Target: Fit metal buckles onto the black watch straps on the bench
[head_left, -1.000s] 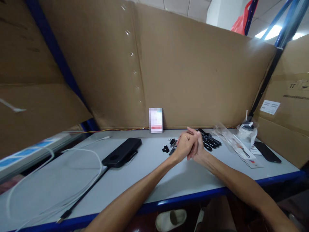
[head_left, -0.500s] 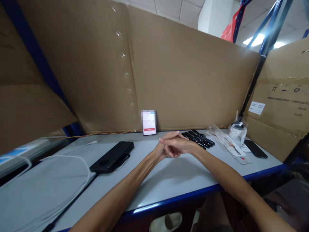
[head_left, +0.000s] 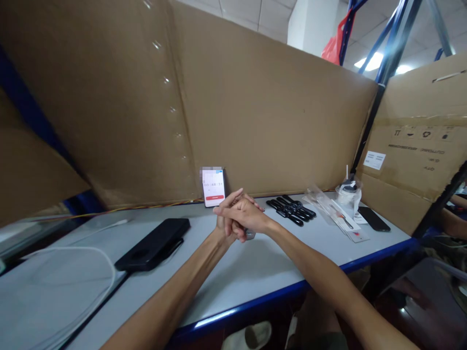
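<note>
Above the table, my left hand (head_left: pixel 227 224) and my right hand (head_left: pixel 251 217) are clasped together with their fingers interlaced. Each hand is closed around the other. Some fingers are hidden behind the palms, and I see no thing held between them. Just below and behind my right hand shows part of a small grey object (head_left: pixel 250 235), mostly covered. A phone with a lit screen (head_left: pixel 214 187) leans upright against the cardboard, just beyond my hands. To their right lies a group of several black watch-like things with straps (head_left: pixel 292 209).
A black power bank (head_left: pixel 155 243) with a cable lies at left, beside a looped white cable (head_left: pixel 109 262). At right are plastic packets (head_left: pixel 341 216), a lidded cup with a straw (head_left: pixel 348 192) and a dark phone (head_left: pixel 374 218). Cardboard walls (head_left: pixel 255 107) enclose the table (head_left: pixel 233 291).
The view has turned slightly right, so the table things appear further left. My hands stay clasped, with the fingers now more deeply interlaced. More of the grey object shows beneath them.
</note>
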Motion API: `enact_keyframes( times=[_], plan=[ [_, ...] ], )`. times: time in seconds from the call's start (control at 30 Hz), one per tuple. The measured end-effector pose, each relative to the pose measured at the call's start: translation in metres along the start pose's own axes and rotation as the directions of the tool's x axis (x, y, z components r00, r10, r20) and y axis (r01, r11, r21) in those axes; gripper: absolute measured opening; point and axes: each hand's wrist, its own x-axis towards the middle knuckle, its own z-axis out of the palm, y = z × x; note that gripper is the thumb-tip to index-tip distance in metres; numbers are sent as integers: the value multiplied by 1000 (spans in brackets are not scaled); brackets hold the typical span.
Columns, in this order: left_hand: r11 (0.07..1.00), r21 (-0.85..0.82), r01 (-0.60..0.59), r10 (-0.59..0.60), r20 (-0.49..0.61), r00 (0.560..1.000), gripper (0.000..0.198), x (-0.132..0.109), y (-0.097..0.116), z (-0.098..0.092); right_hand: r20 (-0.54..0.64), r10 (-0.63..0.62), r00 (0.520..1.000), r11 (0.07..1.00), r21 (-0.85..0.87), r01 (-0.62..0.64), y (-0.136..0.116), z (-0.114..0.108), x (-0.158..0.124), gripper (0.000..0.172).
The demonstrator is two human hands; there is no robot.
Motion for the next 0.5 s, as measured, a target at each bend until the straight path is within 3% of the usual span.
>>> enact_keyframes(
  times=[0.1, 0.17, 0.2, 0.27, 0.33, 0.4, 0.5],
  plan=[
    [985, -150, 83, -58, 161, 985, 54, 0, 5, 4, 50, 48, 998, 999, -2, -48, 6, -21, -3, 68],
    [984, -111, 142, -117, 202, 972, 46, 3, 3, 6, 128, 62, 990, 996, -68, -53, 15, -49, -7, 61],
    [984, -96, 148, -130, 177, 976, 45, 6, -1, 5, 77, 51, 996, 993, -112, -42, 22, -67, -11, 58],
    [981, -99, 168, -160, 86, 983, 42, 12, -9, 1, -136, 47, 990, 954, -286, -85, 38, -105, -21, 54],
    [975, -79, 207, -211, -45, 976, 37, 19, -19, -8, -320, 78, 944, 832, -501, -238, 56, -141, -34, 46],
    [972, -81, 221, -230, -134, 964, 36, 26, -27, -18, -483, 110, 869, 697, -586, -413, 72, -169, -50, 43],
    [977, -150, 151, -183, -231, 956, 44, 32, -32, -30, -634, 121, 764, 412, -668, -620, 86, -191, -71, 35]
  ],
)
